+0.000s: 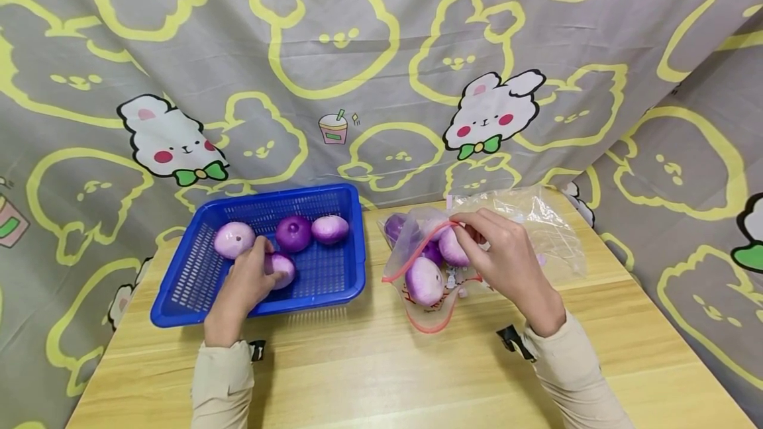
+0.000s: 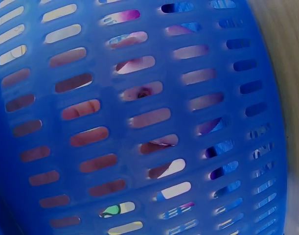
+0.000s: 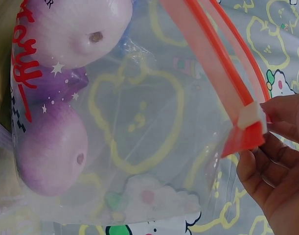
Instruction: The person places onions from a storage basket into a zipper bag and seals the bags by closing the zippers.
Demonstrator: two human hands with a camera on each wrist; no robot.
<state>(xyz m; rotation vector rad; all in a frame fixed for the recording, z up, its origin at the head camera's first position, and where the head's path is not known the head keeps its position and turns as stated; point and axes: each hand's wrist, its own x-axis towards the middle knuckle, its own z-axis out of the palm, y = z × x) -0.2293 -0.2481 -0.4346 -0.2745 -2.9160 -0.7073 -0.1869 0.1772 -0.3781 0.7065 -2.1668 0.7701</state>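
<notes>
- Beside the basket's near side: the purple onion (image 1: 283, 270) lies inside the blue basket (image 1: 359, 243), right under my left hand (image 1: 246, 281), which is far nearer to it than my right hand (image 1: 507, 253).
- Across the gap: the clear bag (image 1: 430, 318) sits to the right of the basket, apart from it, with a strip of bare surface (image 1: 375, 363) between the two; its mouth gapes towards me.
- Roughly round: the purple onion shows no clear long axis, half covered as it is by my fingers; the basket's own length runs left to right in front of me.
- In the grip: my left hand curls about the purple onion, thumb on the near side, opened no wider than the onion itself. From the left wrist, the slotted basket wall hides most of the hold.
- At the bag: my right hand pinches the bag's edge narrowly between thumb and fingers, near a white slider (image 3: 252, 116) on the orange-red zip (image 3: 215, 54).
- Close company: a white-and-purple onion (image 1: 234, 240), a dark onion (image 1: 293, 234) and a paler onion (image 1: 330, 230) share the basket.
- Inside the bag: several more onions (image 1: 424, 282) rest together; the film blurs an exact count. Behind them, a clear plastic wrapper (image 1: 554, 230) spreads over the surface.
</notes>
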